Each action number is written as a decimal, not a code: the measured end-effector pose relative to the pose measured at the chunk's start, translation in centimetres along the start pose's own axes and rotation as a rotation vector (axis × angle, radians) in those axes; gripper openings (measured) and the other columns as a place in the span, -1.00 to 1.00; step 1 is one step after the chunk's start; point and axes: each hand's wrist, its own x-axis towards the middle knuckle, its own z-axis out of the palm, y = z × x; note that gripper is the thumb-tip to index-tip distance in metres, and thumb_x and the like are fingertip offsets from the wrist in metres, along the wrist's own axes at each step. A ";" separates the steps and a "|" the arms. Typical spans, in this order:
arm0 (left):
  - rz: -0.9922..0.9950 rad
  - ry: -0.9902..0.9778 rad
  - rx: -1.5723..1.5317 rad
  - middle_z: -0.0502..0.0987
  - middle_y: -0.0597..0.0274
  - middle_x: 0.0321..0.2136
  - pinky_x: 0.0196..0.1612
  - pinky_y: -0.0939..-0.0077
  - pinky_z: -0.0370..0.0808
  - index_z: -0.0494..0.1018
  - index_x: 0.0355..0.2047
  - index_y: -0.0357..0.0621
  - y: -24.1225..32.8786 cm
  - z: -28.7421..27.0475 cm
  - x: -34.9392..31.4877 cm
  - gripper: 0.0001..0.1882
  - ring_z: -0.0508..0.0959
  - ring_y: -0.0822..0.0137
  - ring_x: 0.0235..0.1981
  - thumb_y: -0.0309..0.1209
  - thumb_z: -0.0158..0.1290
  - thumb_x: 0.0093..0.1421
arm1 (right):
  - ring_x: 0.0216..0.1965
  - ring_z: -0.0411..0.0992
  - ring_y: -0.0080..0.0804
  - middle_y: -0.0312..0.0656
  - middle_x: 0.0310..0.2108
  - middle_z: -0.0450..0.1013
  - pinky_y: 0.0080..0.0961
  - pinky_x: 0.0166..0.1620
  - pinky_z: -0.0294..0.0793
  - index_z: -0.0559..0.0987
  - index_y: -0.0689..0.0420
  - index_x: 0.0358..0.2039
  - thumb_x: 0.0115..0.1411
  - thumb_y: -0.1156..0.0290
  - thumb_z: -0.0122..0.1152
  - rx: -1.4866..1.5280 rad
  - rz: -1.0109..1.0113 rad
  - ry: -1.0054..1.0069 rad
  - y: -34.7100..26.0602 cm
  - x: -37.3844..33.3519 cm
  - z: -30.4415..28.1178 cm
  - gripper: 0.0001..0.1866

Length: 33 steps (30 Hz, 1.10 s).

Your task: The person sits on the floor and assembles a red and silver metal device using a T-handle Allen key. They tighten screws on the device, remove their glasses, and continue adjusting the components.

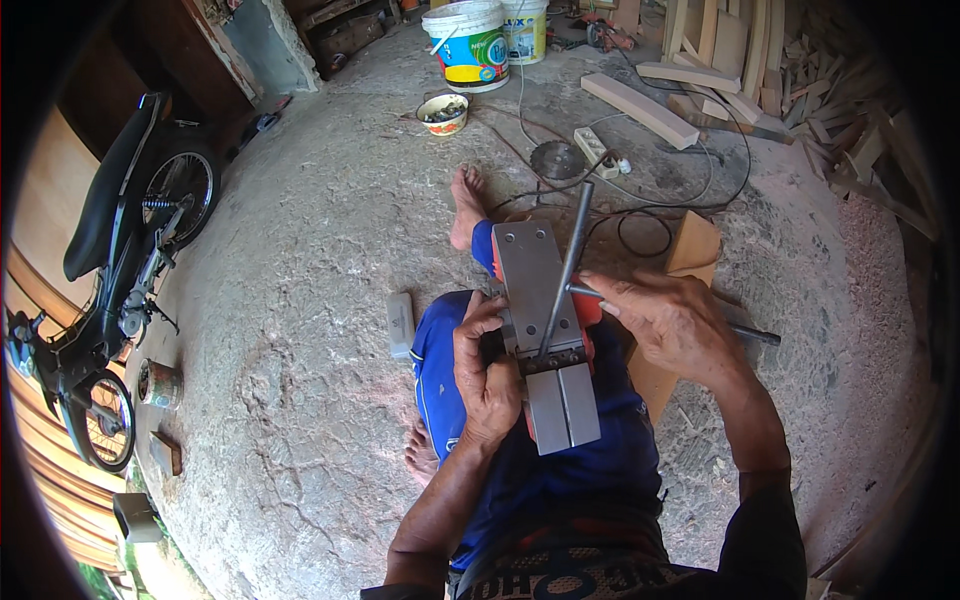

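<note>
An electric hand planer [528,265] lies upside down across my lap, over the blue trousers [442,345], its grey metal sole facing up and red body showing at the sides. My left hand [485,375] is closed around its left side near the middle. A dark metal wrench with a cross bar [573,240] slants up from the bolts [555,361] at the planer's blade slot. Fingers of my right hand [665,325] are wrapped round the cross bar, the index finger stretched toward the shaft. The wrench tip's exact seat on the bolts is too small to tell.
A grey block [401,322] lies left of my knee. Ahead are a round saw blade [557,160], a power strip [596,152], tangled cables, a bowl [442,115] and buckets [468,50]. Lumber [640,110] lies at the far right. A motorcycle [120,260] stands left.
</note>
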 end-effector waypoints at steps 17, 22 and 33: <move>-0.023 0.003 -0.051 0.47 -0.08 0.14 0.51 -0.13 -0.09 0.34 0.00 -0.24 0.1 0.3 0.2 -0.45 0.19 -0.15 0.45 -0.74 -0.28 -0.04 | -0.43 0.57 -0.13 -0.14 -0.41 0.53 -0.18 -0.35 0.56 0.57 -0.10 0.24 0.27 0.49 0.29 0.029 0.044 0.033 0.5 -0.8 -0.6 -0.49; -0.014 0.000 -0.045 0.47 -0.07 0.13 0.52 -0.10 -0.10 0.34 0.00 -0.23 0.3 0.2 0.1 -0.45 0.18 -0.13 0.45 -0.74 -0.29 -0.04 | -0.44 0.56 -0.10 -0.12 -0.42 0.52 -0.16 -0.33 0.56 0.58 -0.10 0.24 0.28 0.46 0.28 0.032 0.046 0.017 0.9 -1.0 -1.2 -0.50; -0.043 -0.001 -0.002 0.47 -0.08 0.17 0.51 -0.12 -0.06 0.35 0.01 -0.22 0.3 -0.1 0.0 -0.46 0.14 -0.17 0.47 -0.73 -0.27 -0.02 | -0.44 0.56 -0.10 -0.05 -0.33 0.59 -0.25 -0.30 0.58 0.55 -0.01 0.27 0.36 0.49 0.21 0.157 0.023 0.111 1.1 -1.2 0.0 -0.54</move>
